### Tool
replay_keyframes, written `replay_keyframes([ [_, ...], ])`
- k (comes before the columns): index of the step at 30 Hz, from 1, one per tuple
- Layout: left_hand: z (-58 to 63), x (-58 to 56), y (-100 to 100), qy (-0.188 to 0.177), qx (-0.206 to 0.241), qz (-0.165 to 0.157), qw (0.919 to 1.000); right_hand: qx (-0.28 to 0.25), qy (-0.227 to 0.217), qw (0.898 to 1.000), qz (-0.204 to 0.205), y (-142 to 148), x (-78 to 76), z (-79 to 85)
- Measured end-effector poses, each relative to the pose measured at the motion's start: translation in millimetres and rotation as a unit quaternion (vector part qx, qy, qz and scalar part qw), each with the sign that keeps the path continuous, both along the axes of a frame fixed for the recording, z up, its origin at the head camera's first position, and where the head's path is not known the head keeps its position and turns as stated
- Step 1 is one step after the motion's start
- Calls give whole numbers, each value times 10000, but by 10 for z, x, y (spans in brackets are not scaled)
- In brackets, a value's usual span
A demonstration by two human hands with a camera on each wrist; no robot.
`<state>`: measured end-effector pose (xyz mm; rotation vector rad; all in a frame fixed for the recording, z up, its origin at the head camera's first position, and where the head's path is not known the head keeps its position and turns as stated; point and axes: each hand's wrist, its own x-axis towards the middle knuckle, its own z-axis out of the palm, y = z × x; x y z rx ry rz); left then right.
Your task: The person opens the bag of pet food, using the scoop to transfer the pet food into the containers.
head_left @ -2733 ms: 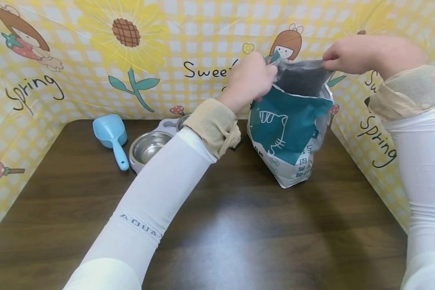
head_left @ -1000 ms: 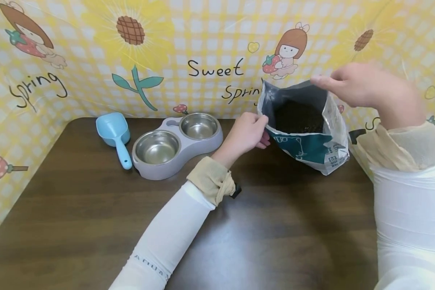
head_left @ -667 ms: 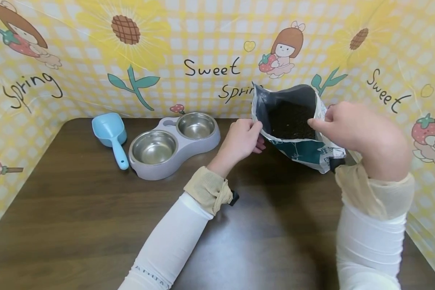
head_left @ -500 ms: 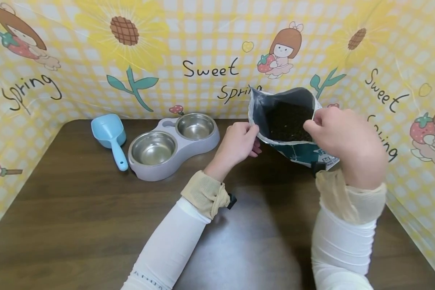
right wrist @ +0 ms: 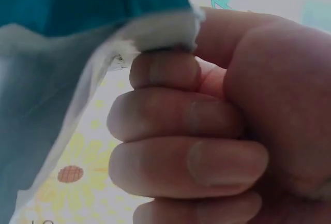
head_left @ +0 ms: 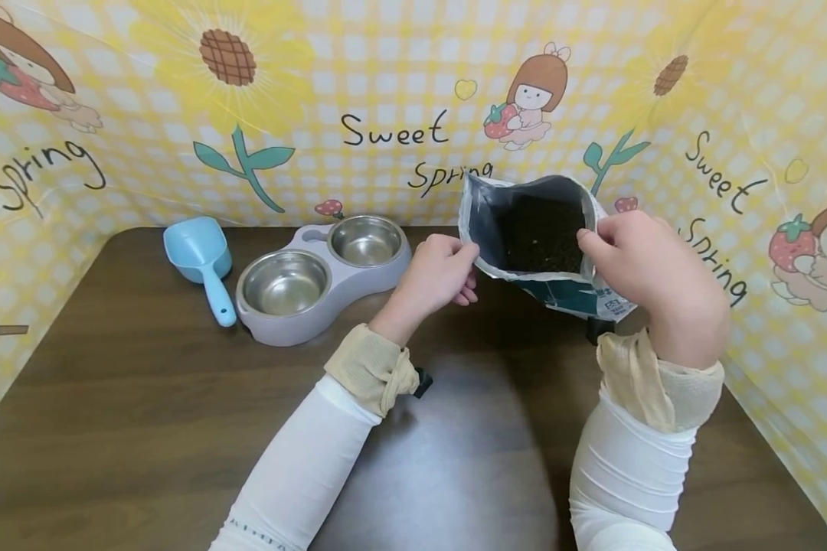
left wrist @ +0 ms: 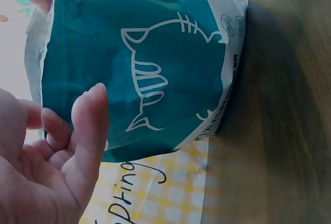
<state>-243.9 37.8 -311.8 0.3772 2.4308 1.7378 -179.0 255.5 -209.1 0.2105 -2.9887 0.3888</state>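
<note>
A teal and white pet-food bag (head_left: pixel 558 295) with a cat outline on its front (left wrist: pixel 98 53) leans towards me, its mouth wide open. Dark brown kibble (head_left: pixel 540 233) shows inside against the silvery lining. At the left corner of the mouth, my left hand (head_left: pixel 434 272) pinches the rim between thumb and finger. My right hand (head_left: pixel 651 275) grips the right side of the rim, its thumb over the inner edge. In the right wrist view, that hand's curled fingers (right wrist: pixel 186 115) sit beside the bag's folded edge (right wrist: pixel 160 32).
Left of the bag stands a grey double pet bowl (head_left: pixel 348 287) with two steel dishes. A light blue scoop (head_left: pixel 200 249) lies further left. Patterned yellow cloth (head_left: pixel 379 61) walls the back and sides of the dark wooden table (head_left: pixel 179 428).
The bag has tipped towards me and its mouth has spread, exposing the kibble. My left hand has come down with the rim; my right moved from the far rim to the right side.
</note>
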Motion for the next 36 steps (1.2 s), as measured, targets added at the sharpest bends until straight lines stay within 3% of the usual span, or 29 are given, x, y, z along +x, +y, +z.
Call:
replay_keyframes([
  [6,5,28,-33,-384,252,41,9989,271,-217,9978,563,-21,1,14],
  [12,-11,-11,-130,-552,465,80,9974,102,-875,9920,906,-69,27,17],
  [19,-31,-45,-265,-531,-374,-209,9977,63,-1159,9826,1447,-106,31,-70],
  [24,-22,-64,-304,-346,-1071,-123,9936,150,-935,9860,1375,-44,39,-61],
  [26,-14,-55,-313,-233,-1635,33,9863,71,-788,9899,1176,3,60,-37],
  [30,7,-11,-327,54,-2661,316,9634,10,-597,9945,860,-34,77,-44],
  [32,8,-2,-348,127,-2772,219,9605,50,-638,9939,893,-106,80,-68],
  [36,-14,-19,-419,-47,-2210,-343,9747,126,-653,9946,798,-186,94,-73],
])
